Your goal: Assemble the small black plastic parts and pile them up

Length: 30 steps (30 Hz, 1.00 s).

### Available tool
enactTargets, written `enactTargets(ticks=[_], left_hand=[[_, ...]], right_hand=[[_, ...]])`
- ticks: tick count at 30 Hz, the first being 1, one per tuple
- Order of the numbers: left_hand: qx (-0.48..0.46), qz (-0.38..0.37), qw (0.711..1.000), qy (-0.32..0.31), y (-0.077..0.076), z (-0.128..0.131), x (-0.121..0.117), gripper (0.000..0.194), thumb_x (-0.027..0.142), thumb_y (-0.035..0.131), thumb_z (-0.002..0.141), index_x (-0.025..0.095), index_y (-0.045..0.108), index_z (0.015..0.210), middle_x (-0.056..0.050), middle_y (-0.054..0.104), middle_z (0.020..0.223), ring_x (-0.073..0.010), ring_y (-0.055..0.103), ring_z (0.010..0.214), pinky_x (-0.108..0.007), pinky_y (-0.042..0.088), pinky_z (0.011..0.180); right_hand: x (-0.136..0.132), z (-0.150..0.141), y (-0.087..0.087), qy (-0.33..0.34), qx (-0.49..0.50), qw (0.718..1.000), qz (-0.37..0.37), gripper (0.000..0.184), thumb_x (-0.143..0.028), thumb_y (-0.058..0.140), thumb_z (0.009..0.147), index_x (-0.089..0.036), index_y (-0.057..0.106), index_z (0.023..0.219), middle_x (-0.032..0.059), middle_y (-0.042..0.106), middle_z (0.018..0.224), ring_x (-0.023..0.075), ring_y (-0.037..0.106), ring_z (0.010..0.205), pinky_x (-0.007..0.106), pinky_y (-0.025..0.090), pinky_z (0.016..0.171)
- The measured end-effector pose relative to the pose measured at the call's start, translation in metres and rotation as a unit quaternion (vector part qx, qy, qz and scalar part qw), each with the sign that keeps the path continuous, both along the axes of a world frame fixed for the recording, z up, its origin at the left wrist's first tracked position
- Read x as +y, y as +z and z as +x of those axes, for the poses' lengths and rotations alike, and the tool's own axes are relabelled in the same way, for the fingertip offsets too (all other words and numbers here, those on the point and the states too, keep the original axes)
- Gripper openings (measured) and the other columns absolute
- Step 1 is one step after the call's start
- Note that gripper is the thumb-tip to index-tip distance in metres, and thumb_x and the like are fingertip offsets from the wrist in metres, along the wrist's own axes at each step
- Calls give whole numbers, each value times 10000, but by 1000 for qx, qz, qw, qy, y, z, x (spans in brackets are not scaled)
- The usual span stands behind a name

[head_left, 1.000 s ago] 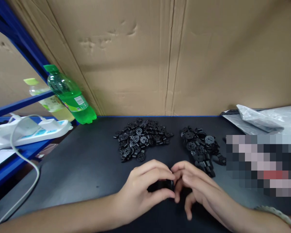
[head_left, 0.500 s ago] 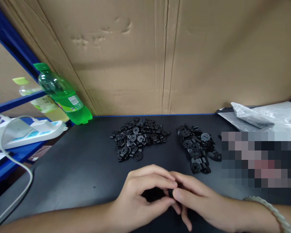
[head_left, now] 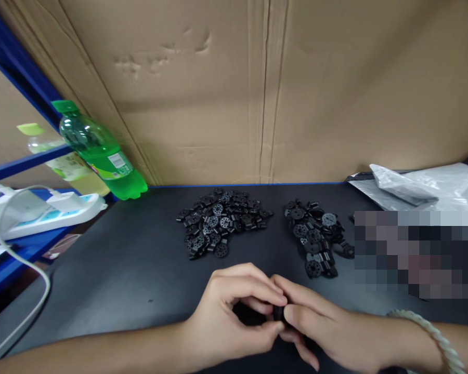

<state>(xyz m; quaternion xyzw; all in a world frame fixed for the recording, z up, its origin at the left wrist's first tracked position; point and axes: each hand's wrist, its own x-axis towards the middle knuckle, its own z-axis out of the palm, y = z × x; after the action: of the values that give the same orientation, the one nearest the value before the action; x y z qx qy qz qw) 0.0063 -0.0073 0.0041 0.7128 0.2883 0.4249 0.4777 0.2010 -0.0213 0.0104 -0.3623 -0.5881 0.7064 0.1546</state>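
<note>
My left hand (head_left: 228,311) and my right hand (head_left: 320,324) meet fingertip to fingertip low over the black table top (head_left: 132,270). Between the fingertips they pinch a small black plastic part (head_left: 277,312), mostly hidden by the fingers. Just beyond the hands lie two heaps of small black perforated discs and short cylinders: a wider left heap (head_left: 220,222) and a right heap (head_left: 315,236). My right wrist wears a pale beaded bracelet (head_left: 432,332).
A cardboard wall (head_left: 257,88) stands behind the table. A green bottle (head_left: 99,150) leans at the back left against a blue shelf frame (head_left: 27,161). A white power strip (head_left: 42,213) with a cable lies left. Clear plastic bags (head_left: 417,187) lie at the back right.
Both hands have drawn a little nearer to me and closed tighter together on the small black part. The heaps have not been touched.
</note>
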Motion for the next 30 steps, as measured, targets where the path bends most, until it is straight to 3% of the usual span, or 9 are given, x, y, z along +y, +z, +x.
enactTargets(ticks=[5, 8, 11, 16, 18, 20, 23, 26, 30], left_hand=[[-53, -64, 996, 32, -2, -4, 5, 273, -68, 664, 641, 151, 696, 802, -36, 674, 836, -130, 673, 712, -165, 578, 569], [-63, -87, 994, 37, 0, -8, 9, 237, -35, 663, 716, 151, 695, 859, -48, 668, 893, -135, 669, 765, -161, 574, 586], [-79, -103, 991, 35, 2, -12, 11, 167, 13, 667, 785, 149, 699, 877, -49, 674, 898, -136, 667, 809, -171, 574, 653], [-121, -163, 979, 1, 3, -16, 12, 117, 73, 659, 861, 174, 693, 909, -40, 673, 931, -139, 665, 867, -220, 580, 743], [-96, -117, 988, -13, 4, -17, 11, 165, 34, 625, 867, 173, 693, 927, -52, 673, 938, -150, 674, 873, -241, 579, 761], [-49, -13, 998, -34, 6, -18, 9, 231, -29, 597, 844, 161, 698, 927, -72, 680, 948, -169, 684, 890, -275, 574, 799], [-12, 121, 990, -68, 10, -19, 6, 318, -108, 565, 792, 144, 699, 934, -91, 686, 945, -189, 692, 893, -302, 574, 811], [-7, 144, 987, -72, 14, -19, 4, 345, -135, 521, 783, 149, 680, 899, -74, 671, 914, -185, 689, 890, -301, 580, 804], [6, 180, 982, -59, 16, -19, 3, 269, -68, 513, 867, 160, 647, 818, -73, 661, 915, -184, 685, 887, -289, 585, 790]], right_hand=[[9, -5, -8, -11, 114, 992, -54, 158, -320, 428, 874, -194, 452, 965, -67, 434, 724, 45, 429, 458, 175, 417, 431], [12, -6, -11, -9, 154, 985, -80, 172, -278, 470, 854, -192, 474, 1003, -47, 505, 728, 73, 524, 531, 176, 445, 458], [12, -4, -8, -2, 150, 987, -60, 214, -258, 487, 892, -199, 469, 1096, -18, 536, 803, 107, 586, 674, 194, 468, 523], [12, 4, 1, 19, 77, 996, 40, 219, -155, 383, 938, -203, 456, 1139, -27, 471, 855, 99, 537, 681, 326, 500, 763], [13, 6, 7, 18, 46, 997, 64, 259, -94, 371, 908, -202, 465, 1123, -20, 452, 890, 113, 528, 741, 338, 478, 819], [12, 7, 15, 18, 17, 996, 81, 286, -68, 381, 883, -212, 482, 1109, -18, 443, 901, 124, 508, 769, 316, 470, 792], [9, 8, 29, 22, -47, 984, 168, 199, -162, 410, 959, -232, 516, 1111, -16, 479, 890, 139, 483, 788, 283, 448, 768], [7, 10, 41, 14, -79, 968, 238, 227, -305, 326, 1040, -242, 537, 1096, -9, 533, 878, 139, 504, 775, 267, 445, 766], [8, 13, 47, 21, -90, 952, 291, 268, -271, 325, 1048, -259, 581, 1126, 11, 621, 975, 146, 576, 852, 268, 459, 843]])
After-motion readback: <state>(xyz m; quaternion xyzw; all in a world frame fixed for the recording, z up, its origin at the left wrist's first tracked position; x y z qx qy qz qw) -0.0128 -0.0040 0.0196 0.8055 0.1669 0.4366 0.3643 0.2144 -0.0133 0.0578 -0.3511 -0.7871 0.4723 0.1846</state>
